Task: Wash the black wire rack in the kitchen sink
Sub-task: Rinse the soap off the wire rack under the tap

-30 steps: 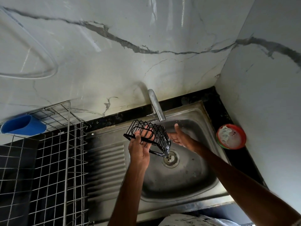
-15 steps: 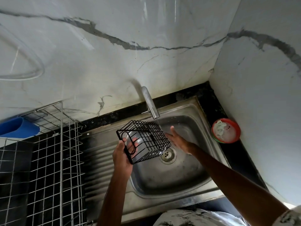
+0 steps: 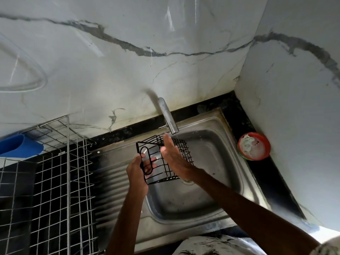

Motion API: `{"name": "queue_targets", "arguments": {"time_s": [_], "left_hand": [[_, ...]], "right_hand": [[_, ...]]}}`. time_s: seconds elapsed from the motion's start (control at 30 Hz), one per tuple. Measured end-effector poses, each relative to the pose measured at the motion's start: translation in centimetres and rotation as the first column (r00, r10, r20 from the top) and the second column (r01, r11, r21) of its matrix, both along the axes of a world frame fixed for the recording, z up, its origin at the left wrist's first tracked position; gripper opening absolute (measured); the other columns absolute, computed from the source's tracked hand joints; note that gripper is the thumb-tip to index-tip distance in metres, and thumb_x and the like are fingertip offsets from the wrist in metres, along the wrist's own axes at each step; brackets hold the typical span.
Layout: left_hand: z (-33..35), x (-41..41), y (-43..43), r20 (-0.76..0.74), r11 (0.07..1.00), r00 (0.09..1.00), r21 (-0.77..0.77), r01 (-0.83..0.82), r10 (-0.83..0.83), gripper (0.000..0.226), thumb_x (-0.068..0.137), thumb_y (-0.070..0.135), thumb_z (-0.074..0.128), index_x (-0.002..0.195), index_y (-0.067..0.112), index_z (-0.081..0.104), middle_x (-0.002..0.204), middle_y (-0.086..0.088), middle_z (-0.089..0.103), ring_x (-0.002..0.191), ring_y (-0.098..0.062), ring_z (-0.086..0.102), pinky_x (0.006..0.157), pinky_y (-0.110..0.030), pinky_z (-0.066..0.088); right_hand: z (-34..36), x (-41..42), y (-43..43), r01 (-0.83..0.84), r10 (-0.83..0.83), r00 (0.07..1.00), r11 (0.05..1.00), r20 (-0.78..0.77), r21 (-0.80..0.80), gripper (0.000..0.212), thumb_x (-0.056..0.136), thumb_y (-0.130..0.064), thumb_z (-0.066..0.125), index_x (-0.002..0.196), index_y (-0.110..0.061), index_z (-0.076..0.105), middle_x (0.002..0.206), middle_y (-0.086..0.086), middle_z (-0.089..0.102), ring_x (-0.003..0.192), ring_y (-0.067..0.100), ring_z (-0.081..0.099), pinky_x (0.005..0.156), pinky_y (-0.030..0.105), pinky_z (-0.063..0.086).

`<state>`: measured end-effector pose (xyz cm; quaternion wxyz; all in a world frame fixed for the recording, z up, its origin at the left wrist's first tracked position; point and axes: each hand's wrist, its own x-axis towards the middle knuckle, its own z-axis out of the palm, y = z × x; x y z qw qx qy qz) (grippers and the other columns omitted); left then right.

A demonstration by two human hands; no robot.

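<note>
A pale marble wall [image 3: 128, 70] with dark veins backs a steel sink [image 3: 184, 201] set in a black tabletop [image 3: 239, 115], and a silver wire dish rack [image 3: 68, 172] stands to the left of the sink's ribbed drainboard. The black wire rack [image 3: 161, 173] is held in the air over the basin, just below the spout of the tap [image 3: 168, 118] and tilted on its side. It is a small open cage of thin coated wire, so it is probably light and stiff. When wet its smooth wires will likely be slippery, and a thin wire could bend under a hard squeeze. The oval loop on its end panel and the thicker frame edges look like the safest places to hold it. The left hand [image 3: 137, 173] has its grip closed on that end, fingers hooked through the loop. The right hand [image 3: 173, 157] lies flat with straight fingers against the rack's upper side, its grip open. A red bowl [image 3: 253, 146] with white residue sits in the corner. A blue holder [image 3: 18, 146] hangs on the silver rack. Whether water is running is hard to tell. No brand, label or writing can be read anywhere.
</note>
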<state>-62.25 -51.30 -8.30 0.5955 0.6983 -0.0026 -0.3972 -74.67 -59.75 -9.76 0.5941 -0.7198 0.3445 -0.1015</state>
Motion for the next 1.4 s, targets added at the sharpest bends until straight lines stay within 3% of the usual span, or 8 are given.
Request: {"name": "queue_targets", "arguments": {"time_s": [0.3,0.43,0.53,0.83,0.97,1.07,1.27,1.4], "left_hand": [[-0.7,-0.4,0.4,-0.065,1.0,0.998,-0.01,-0.023,0.023,0.019,0.104,0.026,0.055,0.091,0.016,0.065,0.089,-0.021,0.076,0.055,-0.019,0.066,0.049,-0.024,0.052],[-1.1,-0.8,-0.5,-0.052,0.997,0.996,0.022,-0.073,0.074,0.016,0.102,0.021,0.057,0.09,0.015,0.065,0.088,-0.021,0.077,0.059,-0.022,0.067,0.051,-0.026,0.054],[-1.0,-1.0,-1.1,-0.041,0.997,0.997,0.034,-0.07,0.071,0.018,0.104,0.023,0.054,0.09,0.016,0.064,0.076,-0.013,0.077,0.058,-0.018,0.065,0.054,-0.026,0.054],[-1.6,1.3,0.4,-0.269,0.996,0.961,-0.027,-0.082,0.071,0.024,0.107,0.026,0.049,0.085,0.019,0.056,0.071,-0.005,0.071,0.046,-0.011,0.056,0.042,-0.019,0.045],[-1.3,1.5,0.2,-0.256,0.994,0.964,-0.052,-0.094,0.077,0.023,0.105,0.023,0.049,0.083,0.02,0.054,0.067,-0.006,0.071,0.04,-0.009,0.049,0.037,-0.018,0.039],[-1.3,1.5,-0.2,-0.236,0.992,0.967,-0.065,-0.111,0.093,0.027,0.107,0.026,0.047,0.082,0.02,0.054,0.071,-0.01,0.073,0.042,-0.01,0.055,0.041,-0.017,0.043],[-1.9,0.8,-0.9,-0.203,0.992,0.971,-0.01,-0.128,0.124,0.025,0.105,0.021,0.051,0.082,0.019,0.057,0.092,-0.02,0.069,0.047,-0.012,0.057,0.046,-0.02,0.047],[-2.0,0.3,-1.4,-0.227,0.982,0.957,-0.023,-0.189,0.179,0.023,0.105,0.02,0.052,0.083,0.019,0.058,0.09,-0.017,0.068,0.055,-0.014,0.056,0.047,-0.021,0.05]], "right_hand": [[-6.6,-4.0,-3.7,0.267,-0.156,0.934,0.902,-0.32,0.34,0.105,0.074,-0.085,0.027,0.16,-0.029,0.007,0.169,-0.002,0.004,0.155,0.019,0.005,0.125,0.04,0.01],[-6.0,-3.0,-2.3,0.138,-0.06,0.934,0.97,-0.351,0.202,0.116,0.068,-0.096,0.006,0.161,-0.027,0.001,0.168,-0.001,-0.01,0.155,0.021,-0.011,0.125,0.045,-0.001],[-4.3,-1.5,0.9,-0.05,0.022,0.975,0.991,-0.219,-0.124,0.063,0.108,-0.037,0.023,0.157,-0.032,-0.016,0.165,0.017,-0.015,0.152,0.036,-0.017,0.124,0.057,0.001],[-2.5,0.8,-0.4,-0.035,0.039,0.999,0.97,0.013,-0.241,0.067,0.106,-0.048,0.017,0.159,-0.015,-0.008,0.168,0.007,-0.011,0.155,0.019,-0.012,0.125,0.041,-0.005],[-3.8,0.2,-4.8,0.233,-0.264,0.959,0.939,0.099,0.252,0.042,0.101,-0.051,0.045,0.123,-0.019,0.061,0.114,0.023,0.061,0.1,0.042,0.057,0.087,0.041,0.053],[-3.7,-0.9,-7.9,0.355,-0.504,0.854,0.744,0.127,0.566,0.033,0.103,-0.025,0.052,0.123,-0.001,0.06,0.12,0.025,0.066,0.105,0.031,0.068,0.093,0.037,0.056],[-0.1,-2.4,-5.4,0.083,-0.193,0.965,0.866,0.178,0.492,0.035,0.104,-0.004,0.044,0.137,-0.004,0.056,0.142,0.011,0.058,0.133,0.023,0.055,0.109,0.033,0.045],[1.2,-3.7,1.3,-0.039,0.03,0.998,0.983,0.05,0.182,0.056,0.11,-0.031,0.034,0.16,-0.015,0.015,0.168,0.001,0.01,0.153,0.011,0.01,0.116,0.01,0.019]]}}
